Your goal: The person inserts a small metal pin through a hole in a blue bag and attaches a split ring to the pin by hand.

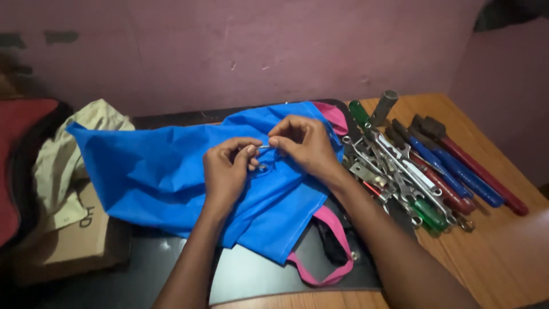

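Pinched between thumb and forefinger of both hands, a small silvery metal pin [263, 147], thin and shiny, held level just above a crumpled blue fabric bag [171, 171]. Left hand [227, 171] clenched on one end, right hand [305, 144] gripping the other, fingertips nearly meeting over the bag's middle. Bag of matte, creased cloth with pink straps [331, 252], spread across a dark glossy board [251, 274] laid on a wooden table [503, 252] of warm orange grain. Right of the bag, close beside it, a heap of tools [412, 171]: steel spanners, screwdrivers with green, blue and red plastic handles. Left of the bag, a rumpled beige cloth [63, 160] over a cardboard box [80, 229], and beyond these a red and black bag [20, 166]. Behind the bag, a rough, stained pinkish-mauve wall [257, 51].
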